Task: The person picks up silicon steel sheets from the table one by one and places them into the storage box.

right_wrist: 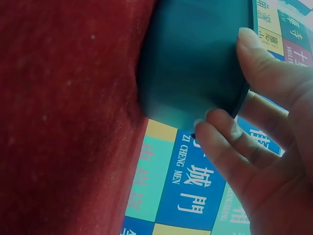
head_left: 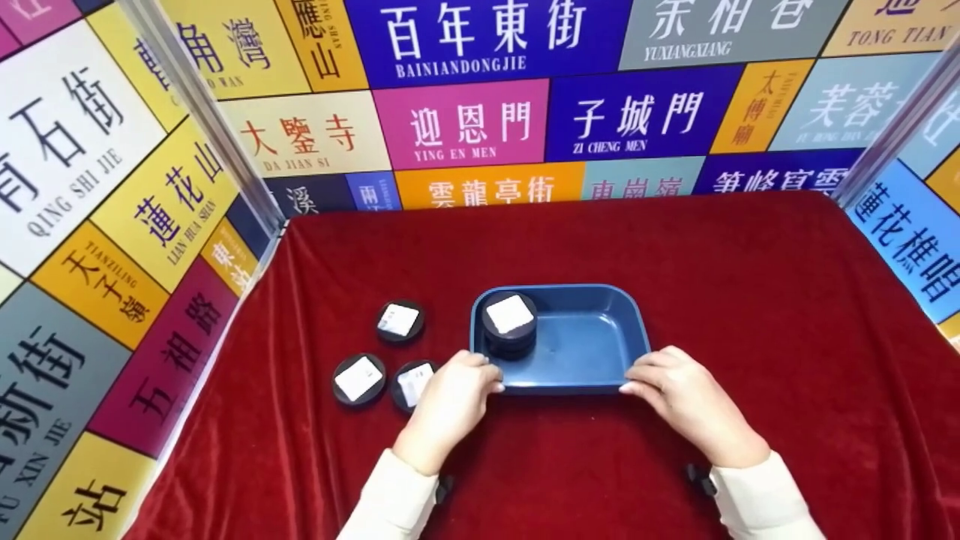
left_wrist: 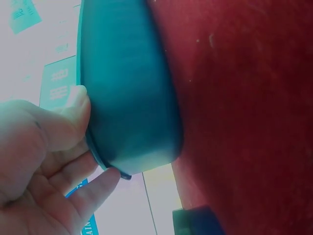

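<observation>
A blue rectangular plastic tray (head_left: 570,346) rests on a red cloth in front of me. My left hand (head_left: 454,394) holds its near left corner, and my right hand (head_left: 686,397) holds the near right corner. In the left wrist view, the thumb lies on the near wall of the tray (left_wrist: 127,98) and the fingers reach around the corner rim. The right wrist view shows a similar hold on the tray (right_wrist: 195,63). Stacked black round discs (head_left: 510,315) stand at the left inside the tray, the top one bearing a white label. The lower ones are partly hidden.
Three more black discs with white labels lie left of the tray: one farther back (head_left: 400,321), one leftmost (head_left: 359,380), and one (head_left: 412,384) partly covered by my left hand. The red cloth (head_left: 750,300) covers the table. Panels with colourful printed signs (head_left: 465,124) stand behind and beside it.
</observation>
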`<state>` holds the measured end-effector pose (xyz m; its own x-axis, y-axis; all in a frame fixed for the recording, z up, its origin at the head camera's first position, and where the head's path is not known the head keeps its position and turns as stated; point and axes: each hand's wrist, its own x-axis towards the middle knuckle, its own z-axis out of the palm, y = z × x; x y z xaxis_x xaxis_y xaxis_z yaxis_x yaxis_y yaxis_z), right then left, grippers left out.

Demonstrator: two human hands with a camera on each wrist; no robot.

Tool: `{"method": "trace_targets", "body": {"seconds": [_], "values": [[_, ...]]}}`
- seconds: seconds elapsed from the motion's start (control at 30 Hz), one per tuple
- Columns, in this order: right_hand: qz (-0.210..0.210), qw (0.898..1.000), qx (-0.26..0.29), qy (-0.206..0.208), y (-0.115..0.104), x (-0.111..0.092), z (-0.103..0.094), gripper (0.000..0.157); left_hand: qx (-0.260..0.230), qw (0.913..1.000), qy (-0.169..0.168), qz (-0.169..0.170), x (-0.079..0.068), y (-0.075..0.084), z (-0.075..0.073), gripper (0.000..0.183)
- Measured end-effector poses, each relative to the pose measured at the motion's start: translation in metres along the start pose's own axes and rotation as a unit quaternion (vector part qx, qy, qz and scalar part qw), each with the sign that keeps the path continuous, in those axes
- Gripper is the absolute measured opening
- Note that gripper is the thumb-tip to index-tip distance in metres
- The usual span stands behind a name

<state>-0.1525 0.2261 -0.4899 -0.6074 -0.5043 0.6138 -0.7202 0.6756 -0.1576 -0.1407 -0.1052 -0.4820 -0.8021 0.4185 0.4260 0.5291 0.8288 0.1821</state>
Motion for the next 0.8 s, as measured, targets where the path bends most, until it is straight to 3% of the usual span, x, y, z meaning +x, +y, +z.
{"method": "trace_targets", "body": {"seconds": [0.8], "values": [[0.015,0.999,0.026,0.018,-0.0008,-0.0011,0.0024,0.021,-0.027,0.9995,0.014,-0.007,-0.0020,-0.0002,0.0002,0.006]]}}
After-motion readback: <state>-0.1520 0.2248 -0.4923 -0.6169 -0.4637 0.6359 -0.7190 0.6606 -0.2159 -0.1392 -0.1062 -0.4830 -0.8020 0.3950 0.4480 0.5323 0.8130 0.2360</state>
